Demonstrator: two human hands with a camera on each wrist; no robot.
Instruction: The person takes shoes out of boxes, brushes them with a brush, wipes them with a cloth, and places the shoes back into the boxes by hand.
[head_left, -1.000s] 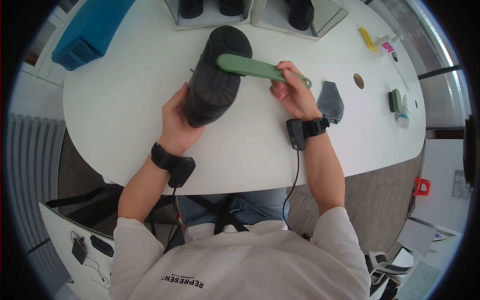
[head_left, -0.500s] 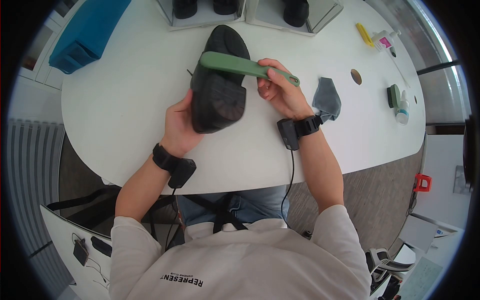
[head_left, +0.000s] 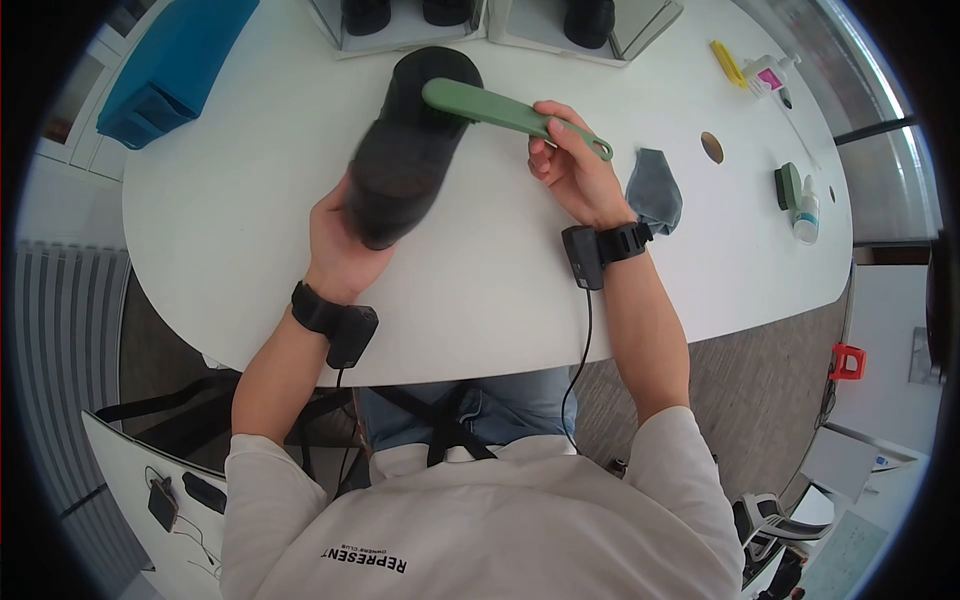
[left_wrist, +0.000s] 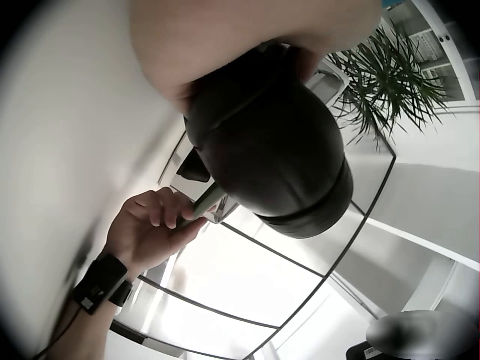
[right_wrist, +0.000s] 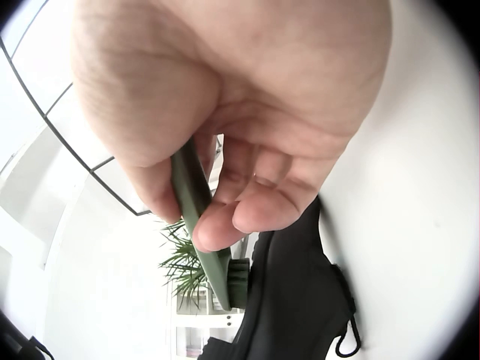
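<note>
A black shoe (head_left: pixel 400 160), its sole turned up, is gripped at the heel end by my left hand (head_left: pixel 345 245). My right hand (head_left: pixel 580 170) pinches the handle of a green brush (head_left: pixel 490 108), whose head lies over the front part of the sole. In the right wrist view the dark bristles (right_wrist: pixel 238 282) meet the edge of the shoe (right_wrist: pixel 289 292), and a lace loop hangs at its side. The left wrist view shows the rounded heel (left_wrist: pixel 270 142) close up, below my left hand (left_wrist: pixel 232 37).
Two clear-fronted boxes (head_left: pixel 480 42) with black shoes stand at the back. A blue case (head_left: pixel 180 70) lies back left. Right of my right hand is a grey cloth (head_left: pixel 655 190); farther right are a second green brush (head_left: pixel 790 188), bottles (head_left: pixel 768 76) and a yellow tool (head_left: pixel 728 64).
The shoe has swung and tilted in my left hand, its heel end moving left over the last half second. The brush has shifted along the sole, first left, then slightly back right and away from the body.
</note>
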